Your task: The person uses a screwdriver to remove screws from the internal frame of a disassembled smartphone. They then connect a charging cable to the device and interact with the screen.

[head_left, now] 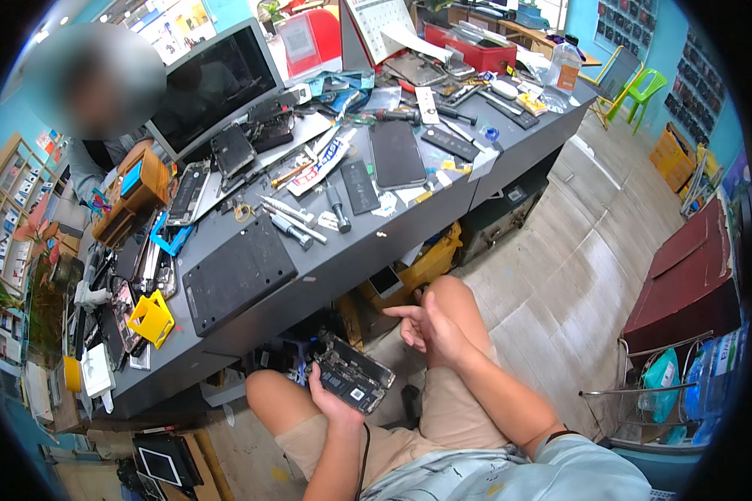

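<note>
My left hand [334, 399] is closed round the lower edge of an opened smartphone [353, 373], whose dark inside with battery and circuit parts faces up. I hold it above my lap, just off the front of the desk. My right hand [430, 327] hovers over my right knee, apart from the phone. Its index finger points out to the left and the other fingers are loosely bent, with nothing in them that I can see. On the desk nearest the hands lie a black flat panel [238, 271], several screwdrivers [336, 204] and a loose phone battery [359, 187].
A long grey desk [326, 271] crosses in front, crowded with phone parts and tools. A monitor [217, 88] stands at its back left, with a person [100, 159] behind it. Below are a yellow crate [430, 263] and a dark box [510, 213]. A maroon cabinet [685, 275] stands right.
</note>
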Tool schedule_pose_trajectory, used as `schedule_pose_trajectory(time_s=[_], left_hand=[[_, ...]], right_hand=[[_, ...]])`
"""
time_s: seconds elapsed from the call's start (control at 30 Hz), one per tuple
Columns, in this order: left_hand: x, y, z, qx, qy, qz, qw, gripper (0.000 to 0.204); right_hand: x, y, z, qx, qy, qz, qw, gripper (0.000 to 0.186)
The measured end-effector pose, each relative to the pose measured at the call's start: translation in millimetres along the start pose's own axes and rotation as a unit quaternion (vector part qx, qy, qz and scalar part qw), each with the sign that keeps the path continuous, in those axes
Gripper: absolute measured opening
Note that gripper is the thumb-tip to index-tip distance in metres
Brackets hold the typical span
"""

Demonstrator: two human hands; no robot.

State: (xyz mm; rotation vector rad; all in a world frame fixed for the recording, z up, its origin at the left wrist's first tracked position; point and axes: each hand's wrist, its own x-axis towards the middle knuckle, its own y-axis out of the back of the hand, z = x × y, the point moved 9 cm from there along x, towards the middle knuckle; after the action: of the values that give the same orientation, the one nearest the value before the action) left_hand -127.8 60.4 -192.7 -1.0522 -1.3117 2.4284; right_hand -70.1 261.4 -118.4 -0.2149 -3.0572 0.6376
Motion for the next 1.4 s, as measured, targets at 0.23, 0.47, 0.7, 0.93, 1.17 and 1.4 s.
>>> schedule_pose_trajectory(time_s=[0.23, 0.47, 0.7, 0.93, 1.17, 1.4], left_hand=[[1, 12, -6, 0.016, 0.017, 0.041, 0.999, 0.066], [-5, 2, -15, 0.008, -0.003, 0.007, 1.0, 0.061], [14, 24, -4, 0.023, -0.021, 0.013, 0.999, 0.056], [6, 8, -7, 0.025, -0.003, -0.005, 1.0, 0.057], [4, 17, -7, 0.022, -0.01, 0.024, 0.999, 0.06], [0, -5, -7, 0.036, -0.007, -0.005, 0.999, 0.057]], right_hand=[[-49, -108, -89, -0.123, 0.087, -0.17, 0.974, 0.088], [-80, -125, -144, -0.167, 0.189, -0.362, 0.897, 0.045], [-168, -18, -315, -0.049, 0.66, 0.137, 0.737, 0.073], [-24, -3, -126, -0.155, 0.178, 0.12, 0.964, 0.041], [15, 0, 6, -0.244, 0.016, 0.095, 0.965, 0.044], [25, 6, 10, -0.264, 0.003, 0.093, 0.96, 0.046]])
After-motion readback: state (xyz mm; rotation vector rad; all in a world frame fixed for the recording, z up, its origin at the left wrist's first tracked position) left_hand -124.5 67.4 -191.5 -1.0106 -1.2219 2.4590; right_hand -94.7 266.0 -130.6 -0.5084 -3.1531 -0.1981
